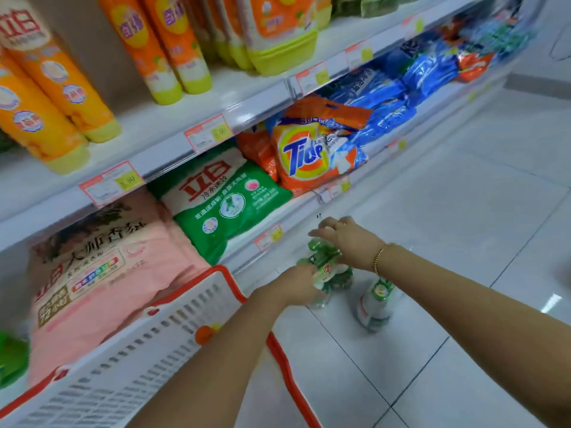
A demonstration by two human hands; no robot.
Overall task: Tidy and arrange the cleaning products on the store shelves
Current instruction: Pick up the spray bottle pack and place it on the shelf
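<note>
A green and white plastic-wrapped pack of cleaning product point(327, 268) stands on the tiled floor in front of the lowest shelf. My left hand point(298, 284) grips its lower left side. My right hand point(349, 239) holds its top, fingers curled over the wrapping. A second white and green pack point(375, 304) stands on the floor just to the right, untouched. On the lower shelf lie a pink detergent bag point(108, 273), a green and white bag point(228, 205), an orange Tide bag point(309, 156) and blue bags point(389, 100).
Orange bottles with yellow-green caps point(173, 50) stand on the upper shelf. A white basket with a red rim point(173, 335) sits at the lower left, under my left forearm. Price tags point(111, 183) line the shelf edges. Tiled floor point(463, 211) stretches to the right.
</note>
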